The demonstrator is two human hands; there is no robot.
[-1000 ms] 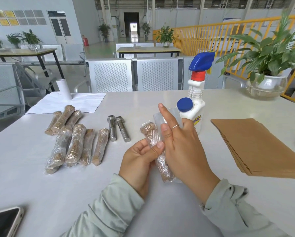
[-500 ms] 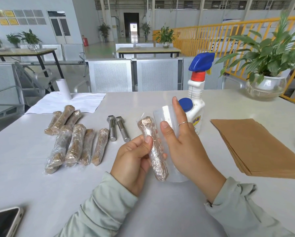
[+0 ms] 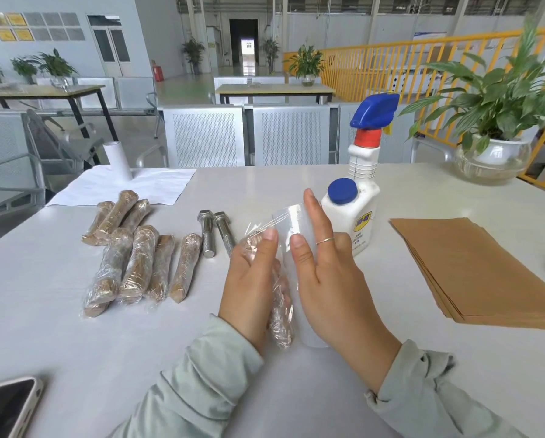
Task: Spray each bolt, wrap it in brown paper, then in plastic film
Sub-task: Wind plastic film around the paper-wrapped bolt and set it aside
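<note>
Left hand fingers curled round paper-wrapped bolt, right hand fingers straight against loose plastic film, near table's front edge

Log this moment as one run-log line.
step: film wrap | left hand: holds bolt | right hand: flat on film | bare bolts: waiting

Phone near table corner; potted plant far right.
</note>
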